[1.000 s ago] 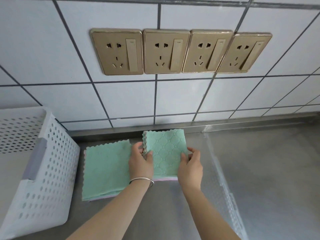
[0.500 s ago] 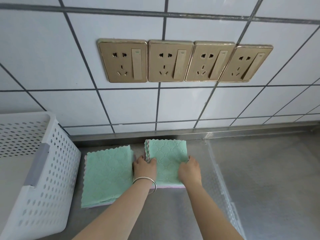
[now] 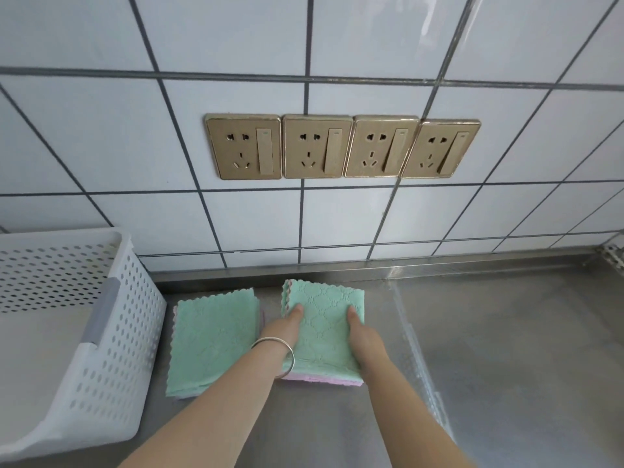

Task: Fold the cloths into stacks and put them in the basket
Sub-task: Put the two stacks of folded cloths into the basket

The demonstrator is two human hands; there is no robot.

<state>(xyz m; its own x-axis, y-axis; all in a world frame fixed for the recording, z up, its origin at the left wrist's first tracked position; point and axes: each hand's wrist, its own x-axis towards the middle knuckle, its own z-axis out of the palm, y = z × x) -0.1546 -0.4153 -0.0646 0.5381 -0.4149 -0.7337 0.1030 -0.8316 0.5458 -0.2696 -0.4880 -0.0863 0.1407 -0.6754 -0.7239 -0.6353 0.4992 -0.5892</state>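
Observation:
A folded stack of mint-green cloths, pink at its near edge, lies on the steel counter close to the wall. My left hand, with a metal bangle on the wrist, holds the stack's left side: the thumb lies on top and the fingers are hidden under the edge. My right hand holds the right side the same way. A second flat stack of green cloths lies just to the left, untouched. The white perforated basket stands at the far left; no cloths show in its visible part.
A tiled wall with a row of gold sockets rises right behind the cloths. Steel counter stretches to the right, with a seam running toward me beside the stack.
Both hands went from touching the stack's edges with their fingertips to gripping its sides, thumbs on top and fingers tucked under. The view has tilted up toward the wall.

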